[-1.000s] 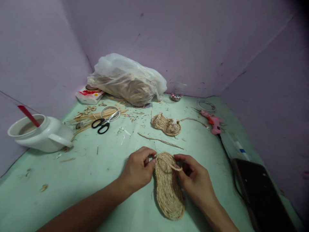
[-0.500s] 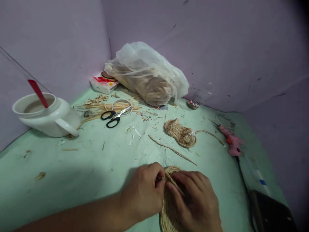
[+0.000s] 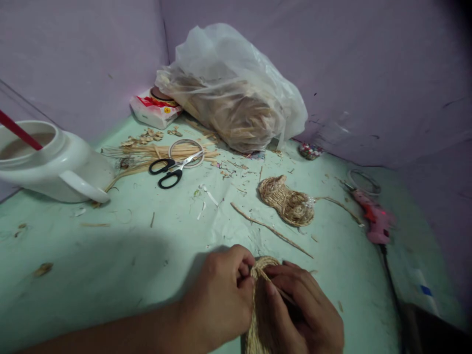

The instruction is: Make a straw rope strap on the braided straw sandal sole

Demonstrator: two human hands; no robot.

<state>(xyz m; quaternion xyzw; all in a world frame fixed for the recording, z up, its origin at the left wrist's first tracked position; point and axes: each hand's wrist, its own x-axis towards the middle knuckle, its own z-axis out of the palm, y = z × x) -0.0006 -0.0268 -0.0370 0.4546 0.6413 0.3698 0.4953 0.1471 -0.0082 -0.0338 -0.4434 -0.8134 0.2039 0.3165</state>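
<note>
At the near edge, a long sole-shaped piece of coiled straw-coloured cord [image 3: 257, 339] lies on the green tabletop [image 3: 103, 280], right of centre, its near end out of view. Over its far end a person's two bare hands have drawn together; a second ago they sat apart on either side. The left hand [image 3: 221, 297] is curled, apparently pinching the piece's far left edge. The right hand [image 3: 309, 307] arches over the right side, its thumb and fingers seemingly gripping a thin strand [image 3: 262, 275] that slants across the far end. That strand's tip stuck up loose earlier; it now appears drawn in, suggesting close work at that end.

Beyond lie a loose length of cord [image 3: 271, 229] and a smaller woven piece [image 3: 285, 201]. Far right is a pink glue gun [image 3: 376, 219]; left, black-handled scissors [image 3: 173, 173] and a white pot [image 3: 83, 167]. Farthest, a plastic bag [image 3: 239, 93] leans against the wall.
</note>
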